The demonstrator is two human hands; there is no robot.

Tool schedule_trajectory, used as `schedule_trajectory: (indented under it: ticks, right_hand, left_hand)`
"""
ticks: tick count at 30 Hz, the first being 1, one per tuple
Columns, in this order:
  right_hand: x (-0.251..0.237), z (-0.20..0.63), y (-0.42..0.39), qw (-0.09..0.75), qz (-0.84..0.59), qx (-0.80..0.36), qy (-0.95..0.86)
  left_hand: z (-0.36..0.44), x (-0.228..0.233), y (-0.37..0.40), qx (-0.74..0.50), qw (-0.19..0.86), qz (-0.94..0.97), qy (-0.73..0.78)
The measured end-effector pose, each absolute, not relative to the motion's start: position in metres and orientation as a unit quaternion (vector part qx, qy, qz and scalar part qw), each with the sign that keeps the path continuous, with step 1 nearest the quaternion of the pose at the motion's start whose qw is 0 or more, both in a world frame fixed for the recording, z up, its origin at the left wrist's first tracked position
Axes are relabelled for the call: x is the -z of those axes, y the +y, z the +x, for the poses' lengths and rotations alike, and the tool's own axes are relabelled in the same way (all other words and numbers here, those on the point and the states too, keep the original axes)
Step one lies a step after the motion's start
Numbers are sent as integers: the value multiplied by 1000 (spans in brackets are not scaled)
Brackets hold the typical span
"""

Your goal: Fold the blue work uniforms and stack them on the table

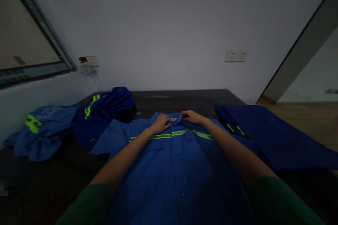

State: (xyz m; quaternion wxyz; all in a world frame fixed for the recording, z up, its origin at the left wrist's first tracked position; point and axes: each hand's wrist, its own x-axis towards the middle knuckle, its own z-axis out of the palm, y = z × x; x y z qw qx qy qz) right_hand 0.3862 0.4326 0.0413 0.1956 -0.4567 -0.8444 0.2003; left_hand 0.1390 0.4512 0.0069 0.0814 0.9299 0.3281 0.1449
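A blue short-sleeved work shirt (158, 161) lies front side up before me, with its collar at the far end and a yellow-green and silver stripe across the chest. My left hand (161, 123) is at the left side of the collar, its fingers curled in on the cloth by the neck opening. On the other side, my right hand (192, 116) pinches the right part of the collar, which lifts a little. Buttons show down the front placket. Both forearms reach over the shirt, covering parts of the stripe, and the fingertips are partly hidden.
Folded dark blue trousers (280, 137) lie at the right. Crumpled at the left are a dark blue garment (105, 112) and a lighter blue one (50, 126) with lettering. The dark table (179, 94) meets a white wall (163, 35) with sockets (236, 56).
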Motion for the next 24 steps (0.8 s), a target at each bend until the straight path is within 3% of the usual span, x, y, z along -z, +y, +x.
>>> schedule_trajectory:
  ticks: [4,7,12,17,20,24]
  right_hand:
    - [-37,397,426,234,-510,-112,-820]
    - [-45,437,415,260,-585,-90,-762]
    - [-50,524,373,132,-680,-149,-706]
    - [-39,534,333,60,-653,-209,-726]
    - [-50,516,323,67,-677,-133,-721]
    - [-88,508,315,28,-749,17,-661]
  left_hand:
    - [109,-24,455,-239,74,888,386]
    - [47,-37,470,-232,51,844,481]
    - [-74,-33,480,-93,67,826,552]
    - [-102,-19,460,-32,40,829,557]
    - [-92,-28,453,2,-9,828,560]
    - [-94,-59,447,-43,-42,809,585]
